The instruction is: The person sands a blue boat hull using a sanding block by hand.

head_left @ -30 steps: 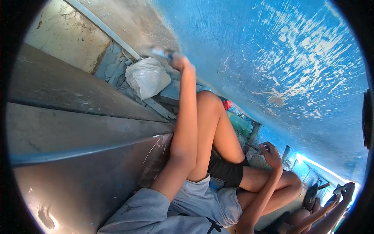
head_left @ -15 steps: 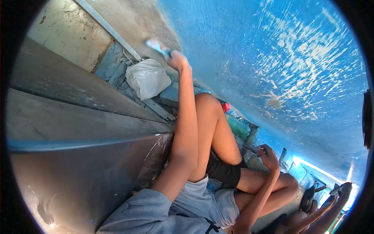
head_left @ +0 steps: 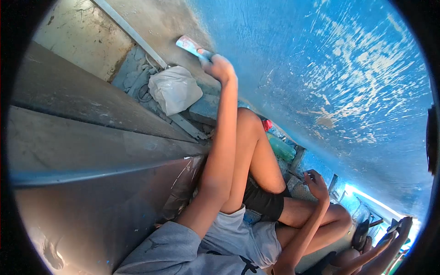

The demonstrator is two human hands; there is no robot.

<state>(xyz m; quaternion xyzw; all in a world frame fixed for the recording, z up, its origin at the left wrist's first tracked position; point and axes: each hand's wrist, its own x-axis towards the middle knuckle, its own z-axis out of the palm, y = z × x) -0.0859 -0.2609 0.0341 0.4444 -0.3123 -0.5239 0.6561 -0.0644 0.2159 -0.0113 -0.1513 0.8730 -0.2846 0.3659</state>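
Note:
My left hand [head_left: 220, 68] is closed around the handle of a scraper [head_left: 188, 45], a broad flat blade with reddish marks. It is held at the bare grey-brown part of the wall [head_left: 169, 23], beside the blue paint; whether the blade touches is unclear. Below it lies a crumpled white plastic bag [head_left: 175, 90]. My right hand [head_left: 317, 185] hangs over my bent leg, its fingers loosely curled and apart, with nothing visible in them. The blue wall [head_left: 284, 68] has a large patch of white scrape marks.
A dark brown panel [head_left: 101, 206] stands close along my left side. A green plastic bottle [head_left: 280, 147] and a red object [head_left: 267, 124] lie at the wall's foot among rubble. At lower right, another person's hand [head_left: 403, 227] holds a tool against the wall.
My left hand and the scraper have shifted slightly to the right, and the blade shows more clearly. My right hand has stayed in place.

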